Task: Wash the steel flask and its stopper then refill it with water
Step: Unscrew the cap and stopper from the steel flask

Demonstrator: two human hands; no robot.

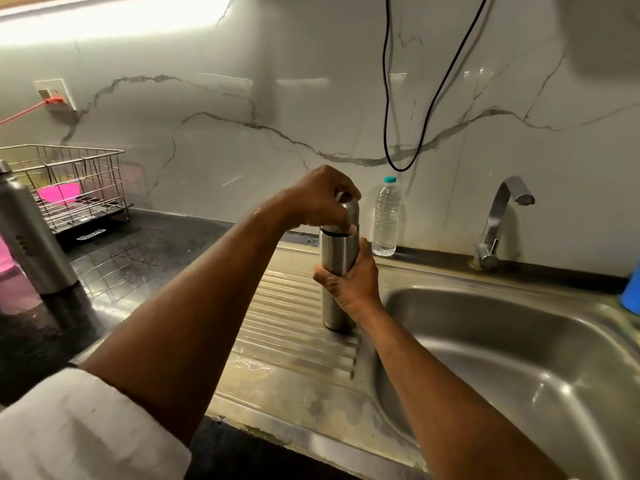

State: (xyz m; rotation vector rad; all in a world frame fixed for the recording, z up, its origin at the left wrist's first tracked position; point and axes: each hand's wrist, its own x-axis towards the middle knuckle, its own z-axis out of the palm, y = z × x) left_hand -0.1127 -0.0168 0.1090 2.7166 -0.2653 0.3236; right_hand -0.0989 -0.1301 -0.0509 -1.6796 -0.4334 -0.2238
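A tall steel flask point(336, 252) stands upright on the ribbed steel drainboard point(291, 327), left of the sink bowl point(519, 358). My right hand point(349, 280) grips the flask's body around the middle. My left hand point(320, 199) reaches over the top and holds the steel stopper point(351, 209) at the flask's mouth. A dark gap shows between the stopper and the flask's rim. The steel tap point(498, 220) stands at the back of the sink with no water running.
A clear plastic water bottle point(386, 220) stands against the wall behind the flask. A second steel bottle point(29, 233) and a wire dish rack point(72, 185) sit on the dark counter at left. A black cable point(388, 98) hangs down the wall. A blue object point(632, 289) is at the right edge.
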